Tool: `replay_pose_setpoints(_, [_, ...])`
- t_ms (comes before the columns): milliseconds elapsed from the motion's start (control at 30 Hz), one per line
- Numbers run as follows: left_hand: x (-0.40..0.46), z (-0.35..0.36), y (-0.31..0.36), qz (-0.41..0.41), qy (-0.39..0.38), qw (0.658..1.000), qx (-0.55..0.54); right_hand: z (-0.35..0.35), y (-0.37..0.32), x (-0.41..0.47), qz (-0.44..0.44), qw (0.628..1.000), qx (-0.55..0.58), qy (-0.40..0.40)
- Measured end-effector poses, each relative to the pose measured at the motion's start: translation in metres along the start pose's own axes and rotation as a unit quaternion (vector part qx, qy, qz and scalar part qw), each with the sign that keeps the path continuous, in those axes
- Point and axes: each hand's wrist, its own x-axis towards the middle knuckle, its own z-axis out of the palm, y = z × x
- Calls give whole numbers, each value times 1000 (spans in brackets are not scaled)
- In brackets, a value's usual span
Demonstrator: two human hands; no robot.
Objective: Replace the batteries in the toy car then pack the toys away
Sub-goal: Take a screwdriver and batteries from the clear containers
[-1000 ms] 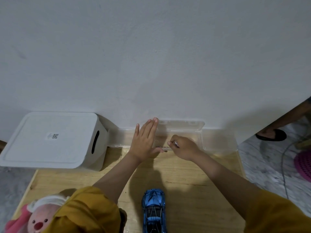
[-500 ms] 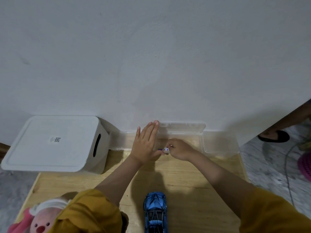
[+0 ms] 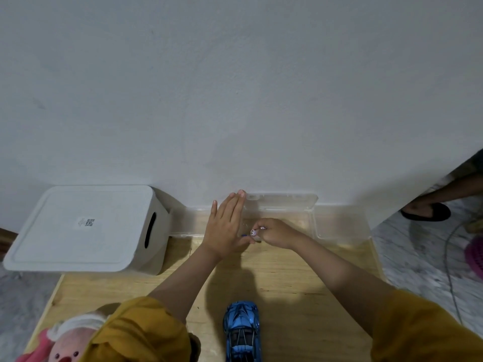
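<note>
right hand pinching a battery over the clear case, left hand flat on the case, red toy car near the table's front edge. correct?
One error: the toy car is blue, not red, as the head view shows. The rest holds: the right hand pinches a battery over the clear case, and the left hand lies flat on it.

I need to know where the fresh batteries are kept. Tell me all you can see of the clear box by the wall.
The clear box looks like thin see-through plastic, low and long, and lies on the wooden board against the wall, right of the white bin. Its lid stands open, leaning on the wall. The left hand rests flat on it, fingers straight. The right hand pinches a small battery over its near edge. Other contents cannot be made out.
</note>
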Motion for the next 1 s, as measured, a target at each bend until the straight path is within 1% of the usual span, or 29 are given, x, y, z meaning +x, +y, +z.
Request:
replay_pose_setpoints(67, [0,0,0,3,2,1000,-3,0,-1,1,-7,1000,14,7])
replay_pose_setpoints(300, [0,0,-1,4,-3,1000,-15,-7,-3,0,-22,999,18,-45])
replay_pose_setpoints(367, [1,0,-1,3,-4,1000,-15,-9,-2,1,-25,998,27,-44])
replay_pose_setpoints(533, [1,1,-1,2,4,1000,-16,-6,3,8,-9,995,100,26])
replay_pose_setpoints(633, [0,1,-1,6,14,1000,-14,-2,5,10,-6,994,91,54])
replay_pose_setpoints(767, [0,-1,2,12,25,1000,-7,-4,5,5,-22,989,88,119])
replay_pose_setpoints(1000, [-2,1,0,-1,-8,1000,0,-11,2,-47,-69,972,57,217])
